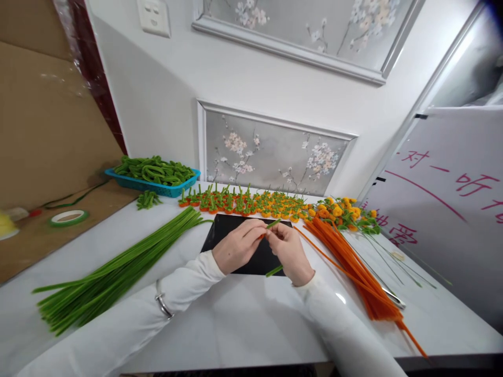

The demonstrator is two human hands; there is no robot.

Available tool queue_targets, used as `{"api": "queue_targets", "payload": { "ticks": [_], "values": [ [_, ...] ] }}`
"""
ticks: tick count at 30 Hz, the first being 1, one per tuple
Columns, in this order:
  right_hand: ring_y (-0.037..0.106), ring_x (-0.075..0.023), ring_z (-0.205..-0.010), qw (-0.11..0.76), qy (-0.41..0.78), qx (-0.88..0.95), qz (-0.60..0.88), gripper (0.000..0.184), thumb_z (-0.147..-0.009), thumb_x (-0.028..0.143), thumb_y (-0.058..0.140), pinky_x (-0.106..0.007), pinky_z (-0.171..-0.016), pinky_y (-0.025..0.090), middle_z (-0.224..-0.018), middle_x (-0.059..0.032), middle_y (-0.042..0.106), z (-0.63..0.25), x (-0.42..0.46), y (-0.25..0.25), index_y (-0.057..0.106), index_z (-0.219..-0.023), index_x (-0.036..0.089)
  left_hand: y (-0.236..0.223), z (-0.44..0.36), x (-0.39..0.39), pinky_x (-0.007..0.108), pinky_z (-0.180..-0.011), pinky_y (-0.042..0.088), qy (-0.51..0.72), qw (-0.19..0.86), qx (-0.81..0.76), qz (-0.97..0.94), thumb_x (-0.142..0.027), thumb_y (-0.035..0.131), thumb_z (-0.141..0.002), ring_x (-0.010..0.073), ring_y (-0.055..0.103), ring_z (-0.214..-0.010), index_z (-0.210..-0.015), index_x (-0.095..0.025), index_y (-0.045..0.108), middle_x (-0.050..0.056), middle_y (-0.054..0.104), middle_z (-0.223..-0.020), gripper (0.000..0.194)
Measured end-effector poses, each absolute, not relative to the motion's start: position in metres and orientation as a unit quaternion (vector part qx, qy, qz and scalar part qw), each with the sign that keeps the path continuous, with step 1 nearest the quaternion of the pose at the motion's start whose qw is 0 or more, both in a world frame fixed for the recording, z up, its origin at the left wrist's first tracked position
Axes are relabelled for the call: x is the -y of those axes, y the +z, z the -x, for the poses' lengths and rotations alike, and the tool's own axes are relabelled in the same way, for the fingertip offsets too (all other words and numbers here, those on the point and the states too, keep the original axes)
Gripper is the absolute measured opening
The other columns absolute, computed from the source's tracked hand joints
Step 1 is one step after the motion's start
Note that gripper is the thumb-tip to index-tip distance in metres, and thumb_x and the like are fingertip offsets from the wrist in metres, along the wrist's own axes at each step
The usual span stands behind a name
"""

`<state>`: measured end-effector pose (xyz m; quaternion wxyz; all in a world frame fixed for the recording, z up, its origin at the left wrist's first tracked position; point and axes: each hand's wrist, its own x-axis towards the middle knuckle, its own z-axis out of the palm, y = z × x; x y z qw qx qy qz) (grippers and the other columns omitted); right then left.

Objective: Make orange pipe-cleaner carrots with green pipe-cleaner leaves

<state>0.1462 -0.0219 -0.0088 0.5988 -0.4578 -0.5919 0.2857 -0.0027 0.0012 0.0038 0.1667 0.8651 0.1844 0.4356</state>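
My left hand (239,246) and my right hand (290,254) meet above a black mat (255,260), their fingertips pinched together. A bit of orange pipe cleaner (262,236) shows at my left fingertips. From between the fingers of my right hand, a short green pipe cleaner (273,223) sticks up. Another green end (274,270) pokes out below that palm; whether it is the same piece is hidden. A bundle of long green pipe cleaners (121,267) lies to the left, and a bundle of orange pipe cleaners (353,269) to the right.
Rows of small orange-and-green pieces (228,201) stand behind the mat. Yellow-orange flowers (338,210) lie at the back right. A blue basket (157,187) holds green loops. Scissors-like metal handles (394,298) rest beside the orange bundle. Green tape (68,218) lies on cardboard at left.
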Motion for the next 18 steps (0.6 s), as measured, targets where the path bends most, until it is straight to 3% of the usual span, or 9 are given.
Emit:
{"api": "queue_targets", "payload": {
  "ticks": [3, 5, 7, 9, 11, 13, 15, 18],
  "values": [
    [0.049, -0.0121, -0.054, 0.6, 0.205, 0.624, 0.457, 0.014, -0.081, 0.027, 0.052, -0.024, -0.05, 0.039, -0.063, 0.0008, 0.056, -0.151, 0.024, -0.006, 0.058, -0.075, 0.016, 0.008, 0.001, 0.0, 0.037, -0.104, 0.035, 0.455, 0.233, -0.183, -0.84, -0.018, 0.055, -0.082, 0.0223, 0.047, -0.117, -0.108, -0.019, 0.06, 0.011, 0.054, -0.122, 0.027],
    [0.053, -0.0145, -0.063, 0.594, 0.097, 0.663, 0.444, 0.013, -0.084, 0.024, 0.05, -0.026, -0.058, 0.043, -0.069, -0.0017, 0.058, -0.155, 0.028, -0.002, 0.059, -0.077, 0.017, 0.014, 0.0, 0.0, 0.037, -0.099, 0.041, 0.487, 0.343, -0.207, -0.776, -0.026, 0.061, -0.08, 0.0234, 0.047, -0.117, -0.113, -0.019, 0.056, 0.011, 0.052, -0.124, 0.034],
    [0.055, -0.0157, -0.072, 0.583, 0.014, 0.699, 0.413, 0.013, -0.086, 0.019, 0.047, -0.028, -0.066, 0.045, -0.076, -0.0037, 0.059, -0.156, 0.033, 0.002, 0.059, -0.08, 0.018, 0.019, 0.001, -0.004, 0.034, -0.087, 0.049, 0.474, 0.508, -0.237, -0.679, -0.036, 0.057, -0.082, 0.0222, 0.055, -0.107, -0.111, -0.019, 0.056, 0.011, 0.057, -0.113, 0.033],
    [0.056, -0.0155, -0.076, 0.572, -0.024, 0.725, 0.383, 0.015, -0.087, 0.014, 0.044, -0.028, -0.07, 0.045, -0.079, -0.0044, 0.06, -0.155, 0.036, 0.004, 0.058, -0.082, 0.019, 0.022, 0.004, -0.009, 0.03, -0.072, 0.054, 0.38, 0.663, -0.24, -0.599, -0.043, 0.054, -0.083, 0.0198, 0.063, -0.091, -0.111, -0.018, 0.057, 0.01, 0.061, -0.104, 0.037],
    [0.057, -0.0151, -0.077, 0.559, -0.04, 0.74, 0.372, 0.017, -0.088, 0.012, 0.042, -0.027, -0.071, 0.045, -0.081, -0.0049, 0.061, -0.153, 0.036, 0.002, 0.058, -0.084, 0.019, 0.022, 0.007, -0.012, 0.021, -0.063, 0.053, 0.32, 0.725, -0.23, -0.565, -0.038, 0.062, -0.079, 0.0155, 0.066, -0.079, -0.108, -0.015, 0.06, 0.009, 0.065, -0.094, 0.036],
    [0.057, -0.0152, -0.077, 0.551, -0.051, 0.742, 0.378, 0.018, -0.088, 0.012, 0.041, -0.027, -0.071, 0.045, -0.083, -0.0054, 0.061, -0.152, 0.035, 0.0, 0.057, -0.084, 0.019, 0.02, 0.007, -0.013, 0.018, -0.065, 0.052, 0.322, 0.727, -0.219, -0.566, -0.029, 0.069, -0.074, 0.0129, 0.066, -0.077, -0.105, -0.013, 0.063, 0.007, 0.067, -0.089, 0.035],
    [0.056, -0.0153, -0.076, 0.55, -0.058, 0.735, 0.392, 0.018, -0.088, 0.013, 0.041, -0.027, -0.07, 0.045, -0.081, -0.0055, 0.06, -0.151, 0.033, -0.003, 0.057, -0.084, 0.019, 0.017, 0.005, -0.011, 0.022, -0.074, 0.054, 0.362, 0.687, -0.209, -0.594, -0.024, 0.071, -0.072, 0.0133, 0.066, -0.08, -0.103, -0.012, 0.065, 0.007, 0.068, -0.09, 0.034],
    [0.055, -0.0157, -0.074, 0.563, -0.047, 0.712, 0.417, 0.015, -0.087, 0.016, 0.043, -0.027, -0.068, 0.044, -0.078, -0.0046, 0.058, -0.149, 0.032, -0.004, 0.057, -0.081, 0.019, 0.014, -0.001, -0.007, 0.032, -0.083, 0.053, 0.432, 0.547, -0.199, -0.689, -0.021, 0.066, -0.074, 0.0171, 0.065, -0.087, -0.103, -0.012, 0.065, 0.007, 0.069, -0.095, 0.03]
  ]
}}
